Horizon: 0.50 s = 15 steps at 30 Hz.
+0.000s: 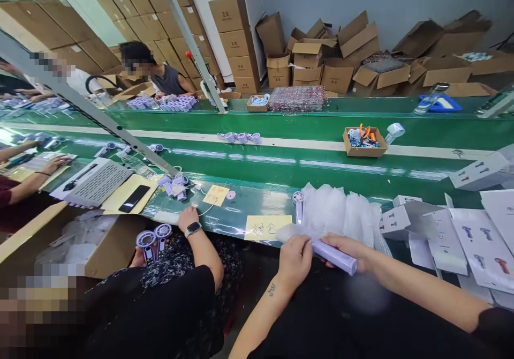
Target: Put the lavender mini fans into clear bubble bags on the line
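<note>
In the head view, my right hand (349,247) grips a lilac handheld fan (336,257) low over the bench edge, its handle end pointing right. A translucent packing bag (289,232) lies over the fan's left part, so the fan's head is hidden. The fingers of my left hand (296,260) are closed on the bag, near the fan. Just beyond my hands lies a row of white foam bags (335,209). Another lilac fan (297,203) stands against the bags' left side. A yellow handwritten note (267,227) lies left of my hands.
White printed boxes (474,236) spread at right. A small carton of parts (364,143) and several fans (241,137) sit on the green conveyor. At left, a co-worker's hand (188,218) rests on the bench beside more fans (173,185); an open carton (100,246) stands below.
</note>
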Each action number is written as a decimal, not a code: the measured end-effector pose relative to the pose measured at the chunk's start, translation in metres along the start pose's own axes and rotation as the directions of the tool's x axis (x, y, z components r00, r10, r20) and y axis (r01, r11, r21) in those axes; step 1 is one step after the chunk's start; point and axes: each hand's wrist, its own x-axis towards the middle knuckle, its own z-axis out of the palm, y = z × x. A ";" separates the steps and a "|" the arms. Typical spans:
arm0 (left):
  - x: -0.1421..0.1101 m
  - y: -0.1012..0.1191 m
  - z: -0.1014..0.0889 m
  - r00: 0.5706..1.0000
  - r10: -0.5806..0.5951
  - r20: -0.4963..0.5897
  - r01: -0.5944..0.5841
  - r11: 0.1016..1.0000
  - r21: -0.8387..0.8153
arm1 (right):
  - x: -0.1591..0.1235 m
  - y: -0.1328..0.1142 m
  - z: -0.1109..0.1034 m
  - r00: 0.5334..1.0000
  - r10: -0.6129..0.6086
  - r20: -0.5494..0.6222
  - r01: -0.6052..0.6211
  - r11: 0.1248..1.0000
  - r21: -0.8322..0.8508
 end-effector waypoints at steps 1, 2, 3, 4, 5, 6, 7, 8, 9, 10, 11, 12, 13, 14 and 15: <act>0.001 0.001 -0.003 0.998 -0.063 -0.002 0.062 0.997 -0.044 | -0.004 -0.004 -0.002 0.999 -0.012 -0.030 0.010 0.998 -0.060; 0.002 0.003 -0.007 0.993 -0.121 0.007 0.121 0.989 -0.083 | -0.008 -0.009 -0.004 0.997 -0.043 -0.061 0.034 0.988 -0.149; 0.004 0.005 -0.010 0.984 -0.178 0.026 0.179 0.976 -0.122 | -0.013 -0.016 -0.006 0.992 -0.091 -0.090 0.066 0.965 -0.255; 0.007 0.008 -0.013 0.971 -0.232 0.056 0.238 0.958 -0.159 | -0.018 -0.022 -0.007 0.982 -0.151 -0.111 0.102 0.927 -0.361; 0.010 0.012 -0.015 0.956 -0.278 0.098 0.292 0.937 -0.193 | -0.024 -0.029 -0.009 0.972 -0.200 -0.121 0.127 0.886 -0.445; 0.013 0.015 -0.017 0.939 -0.309 0.147 0.336 0.914 -0.228 | -0.029 -0.035 -0.010 0.965 -0.228 -0.127 0.137 0.857 -0.497; 0.016 0.019 -0.018 0.926 -0.321 0.197 0.365 0.894 -0.260 | -0.034 -0.040 -0.011 0.965 -0.226 -0.132 0.127 0.845 -0.519; 0.019 0.022 -0.019 0.918 -0.316 0.241 0.379 0.878 -0.291 | -0.039 -0.043 -0.012 0.970 -0.202 -0.137 0.103 0.848 -0.520; 0.022 0.025 -0.020 0.912 -0.303 0.276 0.384 0.867 -0.318 | -0.043 -0.045 -0.012 0.976 -0.165 -0.142 0.071 0.858 -0.509; 0.025 0.028 -0.020 0.909 -0.289 0.299 0.385 0.858 -0.341 | -0.048 -0.047 -0.013 0.981 -0.127 -0.149 0.037 0.868 -0.495; 0.029 0.030 -0.021 0.909 -0.279 0.310 0.384 0.850 -0.360 | -0.052 -0.047 -0.014 0.982 -0.106 -0.157 0.017 0.876 -0.483; 0.032 0.031 -0.022 0.911 -0.274 0.309 0.382 0.844 -0.376 | -0.057 -0.047 -0.014 0.980 -0.114 -0.164 0.022 0.880 -0.475; 0.035 0.032 -0.024 0.914 -0.271 0.302 0.378 0.841 -0.388 | -0.063 -0.048 -0.014 0.974 -0.152 -0.170 0.054 0.879 -0.474; 0.038 0.034 -0.026 0.917 -0.271 0.294 0.375 0.837 -0.399 | -0.068 -0.050 -0.013 0.961 -0.214 -0.175 0.105 0.870 -0.482; 0.041 0.035 -0.029 0.919 -0.271 0.287 0.375 0.830 -0.414 | -0.075 -0.051 -0.011 0.944 -0.282 -0.173 0.163 0.852 -0.498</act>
